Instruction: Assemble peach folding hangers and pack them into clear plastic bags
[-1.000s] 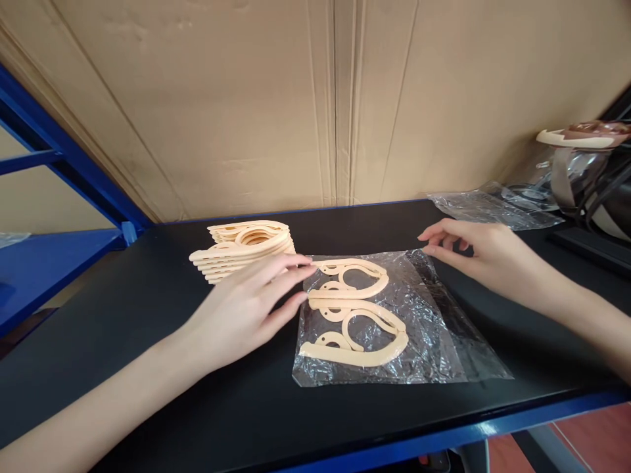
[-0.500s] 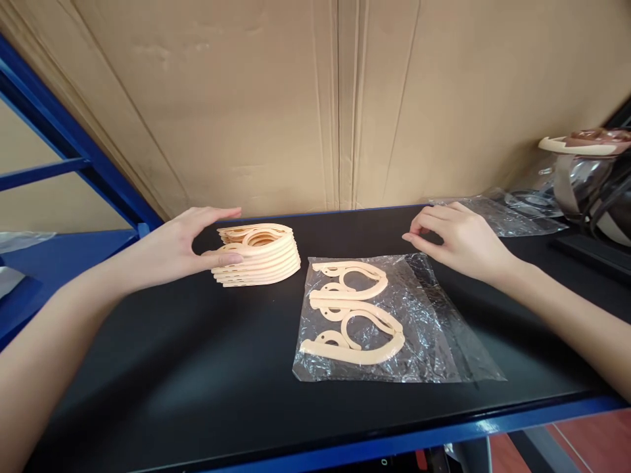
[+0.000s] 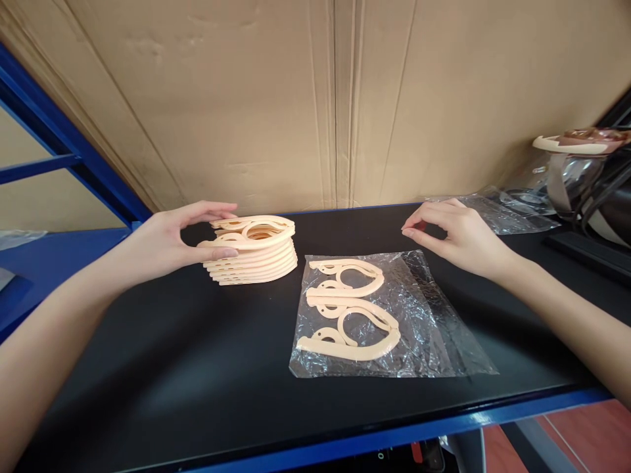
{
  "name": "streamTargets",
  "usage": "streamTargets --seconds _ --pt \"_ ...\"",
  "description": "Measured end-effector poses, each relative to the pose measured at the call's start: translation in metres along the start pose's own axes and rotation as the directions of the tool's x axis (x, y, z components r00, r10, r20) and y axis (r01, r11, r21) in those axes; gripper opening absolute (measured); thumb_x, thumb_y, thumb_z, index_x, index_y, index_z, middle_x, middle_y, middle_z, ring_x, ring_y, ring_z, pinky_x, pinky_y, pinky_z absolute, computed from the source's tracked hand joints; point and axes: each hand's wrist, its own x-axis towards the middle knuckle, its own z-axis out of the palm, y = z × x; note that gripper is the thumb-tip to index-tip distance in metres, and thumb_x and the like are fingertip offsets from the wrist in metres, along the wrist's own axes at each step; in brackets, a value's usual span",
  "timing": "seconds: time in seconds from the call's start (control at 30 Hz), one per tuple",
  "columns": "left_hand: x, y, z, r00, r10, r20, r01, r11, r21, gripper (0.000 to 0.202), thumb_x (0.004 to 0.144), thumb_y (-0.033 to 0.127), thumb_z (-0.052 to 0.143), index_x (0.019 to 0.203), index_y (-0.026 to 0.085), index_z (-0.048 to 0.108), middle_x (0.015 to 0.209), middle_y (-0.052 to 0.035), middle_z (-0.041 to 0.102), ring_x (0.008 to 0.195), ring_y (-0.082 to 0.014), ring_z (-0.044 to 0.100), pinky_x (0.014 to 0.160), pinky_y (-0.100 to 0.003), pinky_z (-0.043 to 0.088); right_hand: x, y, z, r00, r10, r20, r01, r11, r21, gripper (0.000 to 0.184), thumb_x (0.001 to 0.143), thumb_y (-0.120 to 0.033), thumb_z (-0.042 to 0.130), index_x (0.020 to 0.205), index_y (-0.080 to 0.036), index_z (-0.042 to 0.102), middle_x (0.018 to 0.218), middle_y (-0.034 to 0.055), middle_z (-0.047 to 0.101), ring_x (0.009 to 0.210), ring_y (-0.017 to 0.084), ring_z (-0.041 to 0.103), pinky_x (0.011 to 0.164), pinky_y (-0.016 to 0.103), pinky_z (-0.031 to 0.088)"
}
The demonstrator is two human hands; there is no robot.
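A stack of cream plastic folding hangers stands on the black tabletop at centre left. My left hand grips the top folding hanger at its left end, thumb in front and fingers behind. That hanger is raised slightly and a little tilted above the others. To the right of the stack lies a clear plastic bag with two more cream folding hangers inside, side by side. Beyond the bag's far right corner, my right hand hovers with thumb and fingertips closed together and nothing visible in them.
More clear plastic wrapping lies at the back right, beside a bagged brown and cream item and black objects. A cardboard wall rises behind the table. A blue metal frame borders the left; the table's front edge is blue.
My left hand has closed on the top folding hanger and lifted it slightly off the stack. My right hand has barely moved; the whole view has shifted a little.
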Motion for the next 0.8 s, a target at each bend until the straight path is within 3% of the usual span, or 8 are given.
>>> streamTargets --seconds 0.1,0.23,0.37,0.47,0.57,0.67,0.73,0.8 --pt "-0.003 0.017 0.006 0.992 0.029 -0.120 -0.035 0.998 -0.045 0.077 0.070 0.072 0.065 0.129 0.022 0.055 0.120 -0.0049 0.065 0.110 -0.0254 0.061 0.099 -0.044 0.046 -0.002 -0.008 0.001 1.000 0.015 -0.024 -0.013 0.998 0.055 0.020 0.093 -0.039 0.050 0.087 -0.024 0.061 0.087 0.0028 0.066 0.084 0.021 0.061 0.086 0.041 0.042" --pt "-0.015 0.056 0.027 0.958 0.154 -0.241 -0.150 0.988 0.036 0.061 0.080 0.054 0.068 0.129 0.022 0.051 0.126 -0.0049 0.059 0.113 -0.0230 0.057 0.102 -0.040 0.044 -0.005 -0.034 0.003 0.998 0.012 -0.055 0.001 0.970 0.242 0.024 0.091 -0.042 0.056 0.105 -0.023 0.060 0.103 0.0064 0.064 0.094 0.022 0.060 0.084 0.039 0.047" --pt "-0.030 0.090 0.056 0.906 0.360 -0.221 -0.329 0.930 0.166 0.059 0.082 0.043 0.070 0.131 0.021 0.046 0.126 -0.0079 0.060 0.115 -0.0259 0.056 0.100 -0.041 0.042 -0.010 -0.067 0.004 0.981 -0.192 -0.010 0.184 0.923 0.338 0.067 0.078 -0.055 0.068 0.131 -0.023 0.044 0.134 0.0118 0.052 0.121 0.028 0.051 0.096 0.042 0.047" --pt "-0.039 0.106 0.070 0.870 0.454 -0.194 -0.430 0.890 0.153 0.059 0.084 0.044 0.068 0.131 0.020 0.042 0.123 -0.0082 0.062 0.112 -0.0252 0.058 0.097 -0.038 0.043 -0.014 -0.086 0.007 0.956 -0.282 0.082 0.254 0.934 0.251 0.073 0.079 -0.055 0.067 0.138 -0.023 0.039 0.143 0.0123 0.044 0.128 0.030 0.046 0.100 0.046 0.044" --pt "-0.043 0.112 0.076 0.877 0.454 -0.157 -0.443 0.891 0.105 0.057 0.087 0.046 0.063 0.132 0.021 0.039 0.122 -0.0084 0.062 0.110 -0.0252 0.059 0.095 -0.038 0.044 -0.015 -0.097 0.010 0.945 -0.313 0.090 0.284 0.927 0.245 0.065 0.086 -0.044 0.063 0.141 -0.025 0.034 0.139 0.0103 0.049 0.124 0.027 0.048 0.098 0.043 0.046" --pt "-0.044 0.111 0.080 0.911 0.398 -0.112 -0.401 0.916 -0.005 0.063 0.087 0.049 0.062 0.137 0.023 0.034 0.129 -0.0093 0.058 0.115 -0.0266 0.057 0.097 -0.041 0.045 -0.015 -0.097 0.014 0.952 -0.291 0.089 0.261 0.931 0.257 0.067 0.082 -0.034 0.065 0.140 -0.023 0.035 0.133 0.0100 0.053 0.119 0.026 0.051 0.096 0.042 0.048" --pt "-0.043 0.107 0.081 0.937 0.340 -0.078 -0.347 0.932 -0.107 0.071 0.087 0.050 0.062 0.142 0.023 0.027 0.138 -0.0114 0.048 0.122 -0.0270 0.051 0.099 -0.040 0.046 -0.015 -0.090 0.015 0.968 -0.223 0.112 0.188 0.948 0.255 0.068 0.079 -0.030 0.066 0.140 -0.024 0.036 0.132 0.0099 0.053 0.116 0.027 0.053 0.094 0.044 0.050" --pt "-0.042 0.101 0.081 0.958 0.278 -0.071 -0.286 0.946 -0.155 0.064 0.090 0.044 0.060 0.142 0.023 0.030 0.140 -0.0114 0.045 0.124 -0.0256 0.049 0.098 -0.038 0.047 -0.014 -0.078 0.015 0.985 -0.095 0.144 0.050 0.956 0.288 0.071 0.077 -0.031 0.067 0.141 -0.026 0.034 0.133 0.0094 0.052 0.114 0.028 0.055 0.091 0.045 0.052"
